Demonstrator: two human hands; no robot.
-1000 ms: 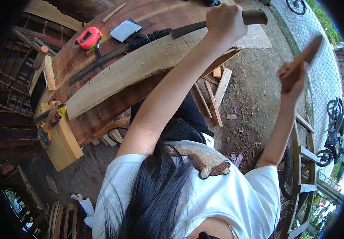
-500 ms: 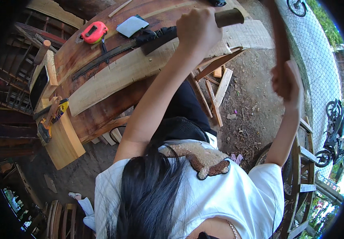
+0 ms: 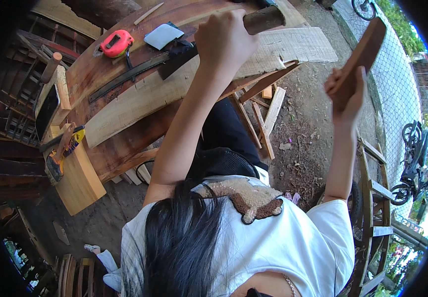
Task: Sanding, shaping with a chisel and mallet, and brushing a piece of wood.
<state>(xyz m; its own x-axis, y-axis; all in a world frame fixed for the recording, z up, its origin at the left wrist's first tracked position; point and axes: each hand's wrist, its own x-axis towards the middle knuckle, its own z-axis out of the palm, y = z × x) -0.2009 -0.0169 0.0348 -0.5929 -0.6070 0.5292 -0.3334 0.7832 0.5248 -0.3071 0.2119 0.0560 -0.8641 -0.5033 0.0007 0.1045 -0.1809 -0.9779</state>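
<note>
The left hand [image 3: 224, 42] grips a chisel handle [image 3: 263, 20] on the pale plank [image 3: 174, 89], the right hand [image 3: 345, 91] holds a wooden mallet [image 3: 362, 52] up high — mid-carving, it seems — next comes a straight hit.

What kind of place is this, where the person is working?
Most likely an open-air woodworking yard. Rough planks lie on a wooden bench with a red tape measure on it, the ground is bare dirt, and a wire fence and motorbikes stand nearby.

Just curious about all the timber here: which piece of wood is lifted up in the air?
The short brown wooden block gripped in the right hand. The long pale plank lies on the round workbench; this block touches nothing else.
</note>
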